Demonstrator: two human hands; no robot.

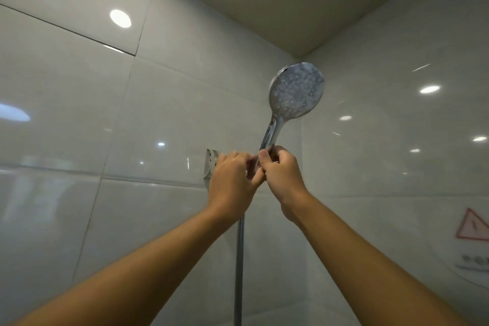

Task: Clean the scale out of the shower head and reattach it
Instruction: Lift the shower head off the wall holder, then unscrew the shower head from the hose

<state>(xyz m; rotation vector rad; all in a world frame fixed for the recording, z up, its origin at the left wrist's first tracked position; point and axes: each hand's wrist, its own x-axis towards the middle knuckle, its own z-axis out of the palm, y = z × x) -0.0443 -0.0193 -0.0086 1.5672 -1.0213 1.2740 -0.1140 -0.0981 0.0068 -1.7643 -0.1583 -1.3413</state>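
Observation:
A chrome shower head stands tilted up to the right near the wall corner, its round nozzle face turned toward me. My right hand is closed around the lower part of its handle. My left hand grips just beside it, at the handle's base where the wall holder sits; the hands hide the joint. A ribbed metal hose hangs straight down below my left hand.
Glossy white wall tiles surround the fitting, with the ceiling corner above. A round sticker with a red warning triangle is on the right wall. Lamp reflections dot the tiles.

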